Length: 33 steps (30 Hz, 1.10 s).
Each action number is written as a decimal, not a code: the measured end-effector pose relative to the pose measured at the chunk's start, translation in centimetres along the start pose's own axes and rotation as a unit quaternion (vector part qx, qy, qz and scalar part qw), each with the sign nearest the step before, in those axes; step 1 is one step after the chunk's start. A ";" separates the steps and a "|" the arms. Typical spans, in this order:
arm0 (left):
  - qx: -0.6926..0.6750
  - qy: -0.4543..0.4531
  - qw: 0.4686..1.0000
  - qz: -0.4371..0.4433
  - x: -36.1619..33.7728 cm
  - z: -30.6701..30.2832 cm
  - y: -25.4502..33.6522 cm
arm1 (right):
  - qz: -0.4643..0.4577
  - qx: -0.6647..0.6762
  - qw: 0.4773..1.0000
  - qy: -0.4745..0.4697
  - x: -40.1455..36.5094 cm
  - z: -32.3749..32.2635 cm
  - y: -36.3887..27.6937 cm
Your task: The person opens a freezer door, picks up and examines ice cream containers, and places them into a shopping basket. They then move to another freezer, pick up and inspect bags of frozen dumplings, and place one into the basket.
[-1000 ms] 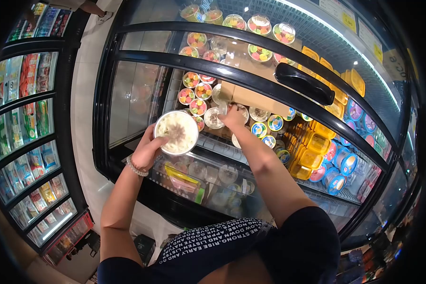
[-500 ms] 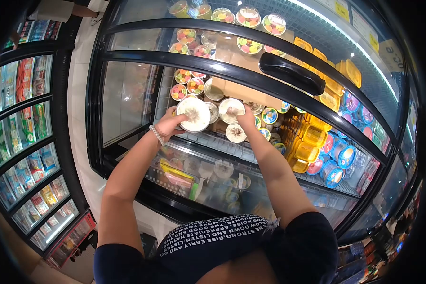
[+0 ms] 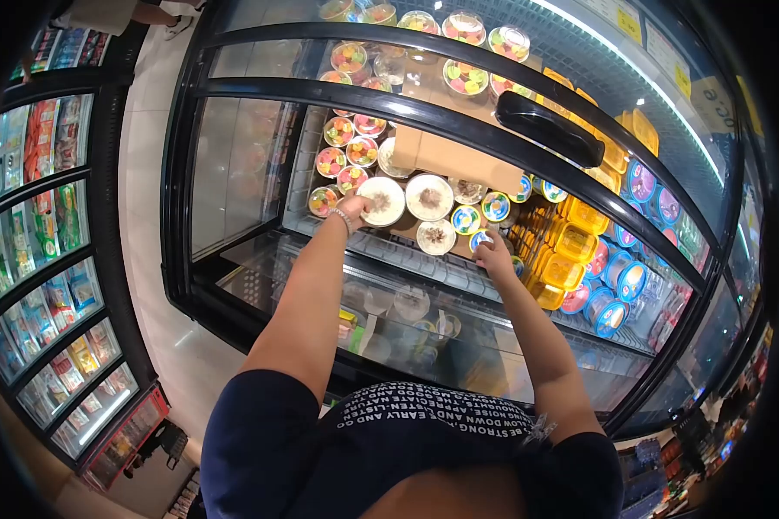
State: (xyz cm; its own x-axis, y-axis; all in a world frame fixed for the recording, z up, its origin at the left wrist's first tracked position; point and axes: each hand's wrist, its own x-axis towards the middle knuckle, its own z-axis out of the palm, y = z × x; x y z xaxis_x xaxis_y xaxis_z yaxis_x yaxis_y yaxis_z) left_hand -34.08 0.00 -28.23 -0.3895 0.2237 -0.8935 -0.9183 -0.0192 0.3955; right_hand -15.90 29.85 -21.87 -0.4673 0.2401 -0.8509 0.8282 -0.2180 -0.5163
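Observation:
My left hand (image 3: 352, 208) is closed on the left rim of a clear round dessert cup (image 3: 384, 202) with a cream-white top and brown crumbs. To its right sits a second crumb-topped dessert cup (image 3: 429, 198), and a smaller one (image 3: 436, 237) stands just below. My right hand (image 3: 493, 254) has its fingers curled at the edge of a small blue-lidded tub (image 3: 479, 238), which the fingers partly cover. Beside it are more small tubs with blue and yellow lids (image 3: 466, 219). Cups with colourful gummy-like pieces (image 3: 352, 179) stand left of the dessert cups.
A black-framed glass freezer (image 3: 177, 190) surrounds the goods, with a black handle (image 3: 550, 128) on its lid. A brown cardboard piece (image 3: 459, 160) lies behind the cups. Yellow containers (image 3: 563, 270) and blue tubs (image 3: 604, 311) are stacked right. Shelves (image 3: 43, 199) line the left.
My right hand has left the middle dessert cup and moved down and right to the small tubs. My left hand has shifted right with its dessert cup, now beside the others. The view has shifted slightly.

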 end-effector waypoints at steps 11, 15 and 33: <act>0.069 0.115 0.989 -0.055 -1.8 0.7 -1.0 | -0.016 -0.003 0.999 -0.037 -4.7 0.0 -2.3; 0.095 0.151 0.983 -0.035 -0.5 0.5 -1.5 | -0.069 -0.003 0.994 -0.079 -5.5 1.0 -3.6; 0.504 -0.054 0.433 0.746 -20.9 17.9 13.2 | -0.572 -0.250 0.752 0.212 -16.2 -7.2 -26.3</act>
State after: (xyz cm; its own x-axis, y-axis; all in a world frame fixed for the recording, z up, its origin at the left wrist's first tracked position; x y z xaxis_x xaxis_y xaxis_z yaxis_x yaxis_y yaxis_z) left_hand -36.80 12.48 -0.52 -0.4405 0.7393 0.5094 0.8667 0.2022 0.4560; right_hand -27.94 38.49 6.18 -0.9097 0.3029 0.2841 0.0222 0.7186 -0.6951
